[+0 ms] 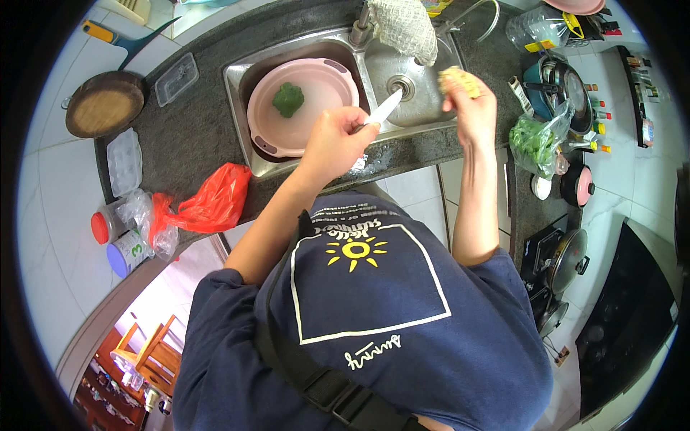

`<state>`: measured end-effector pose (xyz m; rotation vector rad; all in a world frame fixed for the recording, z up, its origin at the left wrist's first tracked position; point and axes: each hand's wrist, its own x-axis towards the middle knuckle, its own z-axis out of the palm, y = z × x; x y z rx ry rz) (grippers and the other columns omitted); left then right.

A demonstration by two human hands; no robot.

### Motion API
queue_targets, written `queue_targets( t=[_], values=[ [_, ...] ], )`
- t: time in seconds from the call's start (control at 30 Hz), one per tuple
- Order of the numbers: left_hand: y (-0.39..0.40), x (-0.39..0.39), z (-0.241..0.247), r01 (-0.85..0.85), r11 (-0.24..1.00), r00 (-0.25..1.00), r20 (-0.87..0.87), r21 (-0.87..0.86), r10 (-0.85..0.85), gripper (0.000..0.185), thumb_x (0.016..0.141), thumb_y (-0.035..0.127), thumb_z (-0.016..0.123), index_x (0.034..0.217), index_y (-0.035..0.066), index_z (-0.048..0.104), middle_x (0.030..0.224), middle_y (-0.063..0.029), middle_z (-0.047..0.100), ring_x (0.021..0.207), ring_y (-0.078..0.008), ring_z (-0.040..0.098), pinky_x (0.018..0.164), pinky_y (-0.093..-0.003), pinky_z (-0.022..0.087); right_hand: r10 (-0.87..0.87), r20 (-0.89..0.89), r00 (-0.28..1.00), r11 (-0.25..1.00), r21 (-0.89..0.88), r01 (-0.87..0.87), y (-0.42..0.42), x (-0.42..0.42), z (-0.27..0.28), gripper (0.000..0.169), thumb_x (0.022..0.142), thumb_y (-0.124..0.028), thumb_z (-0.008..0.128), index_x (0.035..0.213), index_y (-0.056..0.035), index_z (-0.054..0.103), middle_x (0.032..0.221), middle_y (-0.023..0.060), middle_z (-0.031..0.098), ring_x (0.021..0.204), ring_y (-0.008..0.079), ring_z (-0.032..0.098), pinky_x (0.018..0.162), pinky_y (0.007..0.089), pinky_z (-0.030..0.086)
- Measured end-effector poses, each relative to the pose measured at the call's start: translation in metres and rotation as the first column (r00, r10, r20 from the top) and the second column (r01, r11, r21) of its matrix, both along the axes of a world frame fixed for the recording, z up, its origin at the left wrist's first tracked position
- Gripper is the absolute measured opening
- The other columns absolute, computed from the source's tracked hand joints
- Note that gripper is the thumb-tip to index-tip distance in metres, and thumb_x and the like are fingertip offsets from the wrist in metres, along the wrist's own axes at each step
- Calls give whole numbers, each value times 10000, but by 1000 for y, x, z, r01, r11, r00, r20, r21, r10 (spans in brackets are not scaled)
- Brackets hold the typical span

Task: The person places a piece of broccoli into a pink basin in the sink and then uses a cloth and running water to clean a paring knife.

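Note:
My left hand [339,137] grips the handle of a kitchen knife [385,109], whose pale blade points up and right over the divider and small basin of the steel double sink [372,75]. A yellow sponge-like cloth [458,82] is pinched in my right hand [470,108], above the small basin's right edge. A pink plastic tub [323,86] stands in the larger basin with cloudy water in it. One green broccoli floret [288,99] lies in the tub, left of its middle. The knife's handle is mostly hidden by my fingers.
A whitish mesh cloth [404,27] hangs over the faucet. Left on the counter [188,129] are a frying pan [105,105], clear plastic containers [178,80] and a red plastic bag [215,199]. To the right are a bag of green vegetables [539,140], stacked pots [563,89] and a stove [544,253].

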<state>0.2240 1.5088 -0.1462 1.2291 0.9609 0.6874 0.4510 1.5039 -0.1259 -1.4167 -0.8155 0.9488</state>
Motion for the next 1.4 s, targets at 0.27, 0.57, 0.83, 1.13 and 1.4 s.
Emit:
queue_targets(
  t=[0.27,0.57,0.83,1.13,1.4],
  values=[
    [2,10,3,-1,998,999,41,-66,4,154,796,88,624,685,-17,597,542,5,529,439,-56,472,403,-226,350,132,216,967,980,120,-161,-33,-51,15,176,834,-26,607,997,34,575,951,59,602,846,121,587,737,260,500],
    [-3,21,-2,-21,977,984,-170,212,58,141,723,103,629,688,-28,591,500,-111,495,453,-111,458,453,-308,359,43,751,659,986,76,-151,-37,-68,13,209,733,-51,688,912,-12,589,901,117,598,815,248,609,723,301,481],
    [-4,20,-1,-29,999,999,-38,-21,28,131,780,92,626,707,-15,605,530,-21,531,454,-75,464,433,-261,365,-150,606,781,988,71,135,-23,-8,-4,143,768,4,586,910,-11,590,871,100,605,753,194,590,694,304,484],
    [-6,23,18,-20,990,981,187,-140,47,120,812,74,614,721,-3,604,576,5,541,474,-46,476,438,-192,354,140,-395,908,974,-111,-199,-31,-57,12,154,854,-69,554,976,2,617,763,13,603,586,36,484,508,175,390],
    [-15,34,24,-130,987,969,201,-93,146,164,834,95,602,701,-1,586,568,5,550,479,-34,491,426,-182,344,36,-343,939,999,34,-26,-31,-87,6,133,859,-40,550,946,20,631,779,14,607,664,51,524,605,192,412]
  ],
)
